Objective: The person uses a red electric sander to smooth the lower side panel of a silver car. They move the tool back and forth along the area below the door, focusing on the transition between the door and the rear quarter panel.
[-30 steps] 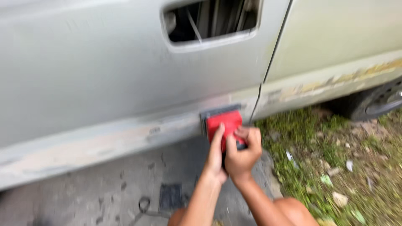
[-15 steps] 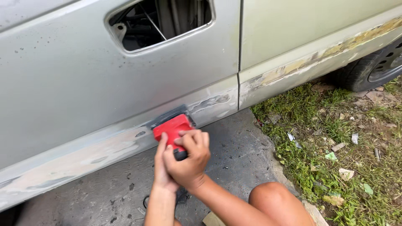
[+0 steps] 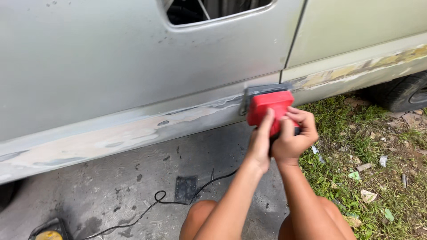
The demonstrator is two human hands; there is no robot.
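A red electric sander (image 3: 268,106) with a grey sanding pad is pressed flat against the lower edge of a silver car door (image 3: 133,80), close to the door seam. My left hand (image 3: 260,141) lies along the sander's left side with the fingers stretched up over it. My right hand (image 3: 294,137) wraps around its rear grip. The sill (image 3: 115,138) below the door is sanded down to bare patches and filler.
A black power cord (image 3: 155,204) runs across the grey concrete from the sander. A dark square sheet (image 3: 186,188) lies on the ground. Grass with litter (image 3: 369,164) is at the right, a tyre (image 3: 400,91) beyond it. My knees are at the bottom edge.
The view has shifted, so the sander and both hands now sit further right in frame, near the door seam. Both hands keep their hold on the sander.
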